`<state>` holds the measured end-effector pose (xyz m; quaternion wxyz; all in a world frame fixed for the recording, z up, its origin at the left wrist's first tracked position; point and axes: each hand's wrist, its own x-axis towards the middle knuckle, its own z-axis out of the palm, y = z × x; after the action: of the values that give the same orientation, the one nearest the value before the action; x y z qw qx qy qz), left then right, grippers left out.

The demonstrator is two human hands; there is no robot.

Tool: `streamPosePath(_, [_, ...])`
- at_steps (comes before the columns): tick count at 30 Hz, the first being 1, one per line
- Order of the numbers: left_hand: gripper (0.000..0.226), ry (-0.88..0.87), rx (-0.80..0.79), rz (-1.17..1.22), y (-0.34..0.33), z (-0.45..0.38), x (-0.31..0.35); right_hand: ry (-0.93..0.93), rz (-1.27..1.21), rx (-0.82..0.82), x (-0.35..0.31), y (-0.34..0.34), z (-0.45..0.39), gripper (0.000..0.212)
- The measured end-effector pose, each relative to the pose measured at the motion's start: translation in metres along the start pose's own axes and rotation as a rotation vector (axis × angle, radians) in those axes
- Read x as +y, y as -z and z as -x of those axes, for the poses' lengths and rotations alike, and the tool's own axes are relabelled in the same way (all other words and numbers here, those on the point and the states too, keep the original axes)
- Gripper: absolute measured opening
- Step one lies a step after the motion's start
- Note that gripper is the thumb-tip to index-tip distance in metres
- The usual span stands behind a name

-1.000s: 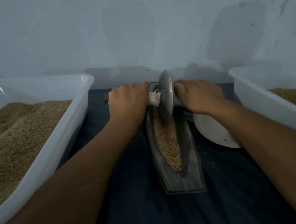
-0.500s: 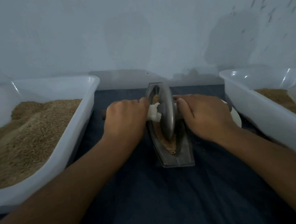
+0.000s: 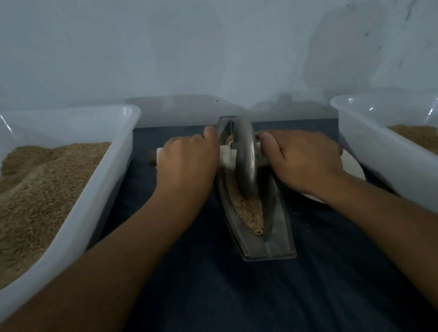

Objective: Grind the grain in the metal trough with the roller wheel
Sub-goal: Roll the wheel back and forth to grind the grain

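A boat-shaped metal trough [image 3: 278,244] lies lengthwise on the dark blue cloth in the middle. Brown grain [image 3: 250,214] fills its groove. The metal roller wheel [image 3: 246,159] stands upright in the groove, over the middle to far part of the trough. My left hand [image 3: 187,167] grips the axle handle on the wheel's left side, where white wrapping shows. My right hand [image 3: 300,160] grips the handle on the right side. Both hands hide most of the axle.
A large white plastic tub [image 3: 125,139] heaped with grain stands at the left. A second white tub [image 3: 395,159] with grain stands at the right. A white plate [image 3: 353,167] lies partly under my right hand. A pale wall rises just behind.
The wheel rolled from the trough's far end toward me a second ago, then back away; it now sits mid-trough with grain showing at the near end. Both hands kept their grip.
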<state>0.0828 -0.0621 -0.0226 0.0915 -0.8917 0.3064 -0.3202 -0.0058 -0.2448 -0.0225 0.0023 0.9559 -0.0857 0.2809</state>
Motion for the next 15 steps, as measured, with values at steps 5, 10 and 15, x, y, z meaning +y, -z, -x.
streamPosePath(5, [0.017, 0.031, 0.01, -0.007, -0.015, -0.03, -0.001, -0.052, -0.053, -0.151, 0.013, -0.01, -0.035, 0.05])
streamPosePath(10, [0.019, 0.053, -0.004, 0.047, -0.024, -0.041, -0.004, -0.065, 0.001, -0.181, 0.012, -0.012, -0.061, 0.048])
streamPosePath(15, [0.014, 0.023, 0.005, 0.02, -0.018, -0.035, -0.002, -0.068, 0.033, -0.18, 0.012, -0.012, -0.046, 0.046])
